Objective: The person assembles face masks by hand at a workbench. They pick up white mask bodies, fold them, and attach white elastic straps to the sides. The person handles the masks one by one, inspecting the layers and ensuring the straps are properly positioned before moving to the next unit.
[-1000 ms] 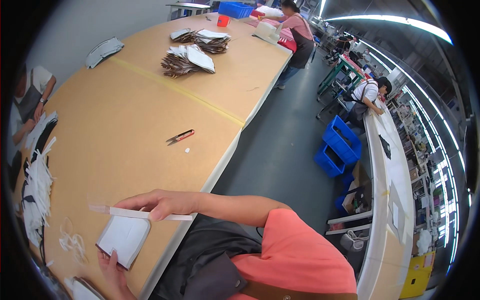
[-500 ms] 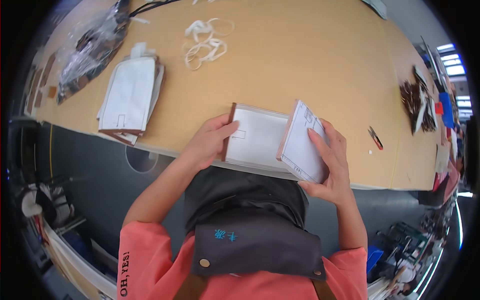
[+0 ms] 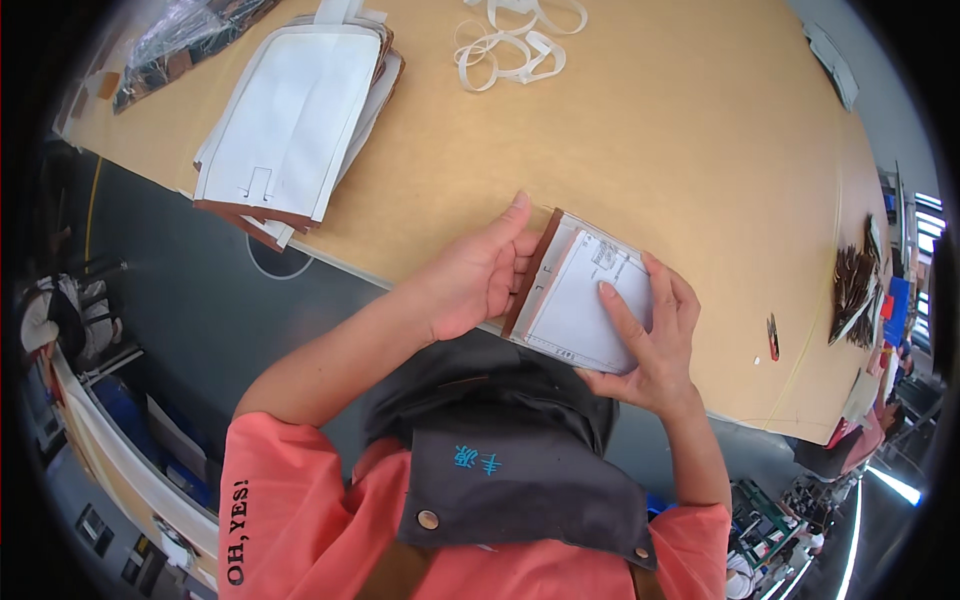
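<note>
In front of me at the table edge lies a white panel with a brown edge strip (image 3: 533,270). On top of it rests a smaller white marked card (image 3: 580,310), covering most of the panel. My right hand (image 3: 658,352) grips the card and the panel beneath from the right side, fingers spread over the card's face and thumb at its near edge. Beside the brown strip is my left hand (image 3: 482,268), thumb raised away and fingers loosely curled against or just by the strip; it pinches nothing.
A stack of similar white pieces with brown edges (image 3: 290,120) lies at the left table edge. White elastic loops (image 3: 510,60) lie at the back. To the right are small red-handled snips (image 3: 772,338) and a bundle of brown strips (image 3: 855,295). Clear plastic wrapping (image 3: 195,35) sits far left.
The card has slid left over the panel, nearly to the brown strip. My left thumb has lifted off the panel. The view has shifted and turned.
</note>
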Available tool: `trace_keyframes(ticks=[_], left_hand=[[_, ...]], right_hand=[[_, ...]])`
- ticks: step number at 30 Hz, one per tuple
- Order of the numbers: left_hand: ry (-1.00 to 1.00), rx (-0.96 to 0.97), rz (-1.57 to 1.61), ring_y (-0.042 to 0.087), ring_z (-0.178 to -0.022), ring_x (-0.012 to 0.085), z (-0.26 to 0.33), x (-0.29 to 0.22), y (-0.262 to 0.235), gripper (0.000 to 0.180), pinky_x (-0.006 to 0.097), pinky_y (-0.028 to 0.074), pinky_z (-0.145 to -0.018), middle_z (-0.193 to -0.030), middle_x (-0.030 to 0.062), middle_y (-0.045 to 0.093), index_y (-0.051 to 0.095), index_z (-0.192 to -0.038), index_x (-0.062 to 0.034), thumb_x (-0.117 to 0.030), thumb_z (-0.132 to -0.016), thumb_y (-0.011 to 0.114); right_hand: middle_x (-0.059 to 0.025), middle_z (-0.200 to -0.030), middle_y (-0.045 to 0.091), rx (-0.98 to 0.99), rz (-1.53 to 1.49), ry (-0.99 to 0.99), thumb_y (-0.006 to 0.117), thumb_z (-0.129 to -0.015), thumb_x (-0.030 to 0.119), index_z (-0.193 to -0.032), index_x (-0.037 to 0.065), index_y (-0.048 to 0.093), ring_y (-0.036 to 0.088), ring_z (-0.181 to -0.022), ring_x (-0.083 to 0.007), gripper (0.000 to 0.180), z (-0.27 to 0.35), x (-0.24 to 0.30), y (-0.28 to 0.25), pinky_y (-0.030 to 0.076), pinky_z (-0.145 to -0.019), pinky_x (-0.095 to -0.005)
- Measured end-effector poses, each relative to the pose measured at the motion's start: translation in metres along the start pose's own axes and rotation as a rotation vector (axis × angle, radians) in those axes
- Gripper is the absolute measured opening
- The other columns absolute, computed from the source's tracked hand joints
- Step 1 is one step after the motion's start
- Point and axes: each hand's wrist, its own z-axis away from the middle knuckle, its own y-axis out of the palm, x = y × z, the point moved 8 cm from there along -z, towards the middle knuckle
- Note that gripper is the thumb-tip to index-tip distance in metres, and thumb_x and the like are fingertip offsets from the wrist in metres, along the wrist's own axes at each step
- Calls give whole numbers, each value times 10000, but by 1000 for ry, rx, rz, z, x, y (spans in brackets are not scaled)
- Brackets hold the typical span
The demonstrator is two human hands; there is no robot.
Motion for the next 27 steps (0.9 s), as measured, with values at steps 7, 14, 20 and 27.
trace_keyframes(ticks=[7,14,20,27], left_hand=[[-14,59,-8,624,-1135,150,4,-1,9,857,322,494,-975,-1247,79,652,533,-1402,-18,-718,-1000,245],[-10,79,-6,621,-1113,145,3,-2,11,857,305,496,-957,-1249,80,647,518,-1408,-13,-717,-1000,250],[-4,99,14,618,-1107,156,4,-2,13,856,297,500,-942,-1257,90,634,514,-1404,-7,-716,-1000,259],[-1,116,26,616,-1118,170,2,-1,13,857,312,497,-955,-1251,108,635,511,-1402,7,-707,-1007,250]], right_hand=[[-293,-1469,423,46,9,-3,858,-579,421,-1292,154,678,436,-1216,-439,782,-2,0,4,389,-1000,-509],[-295,-1464,428,52,18,-1,866,-580,391,-1296,156,670,442,-1221,-435,779,-6,3,4,394,-1007,-502],[-296,-1461,429,54,30,-11,873,-562,385,-1296,158,668,450,-1216,-437,796,-7,3,5,398,-1001,-497],[-301,-1470,413,75,33,-11,876,-564,387,-1301,166,666,443,-1226,-437,797,-7,2,7,392,-1004,-502]])
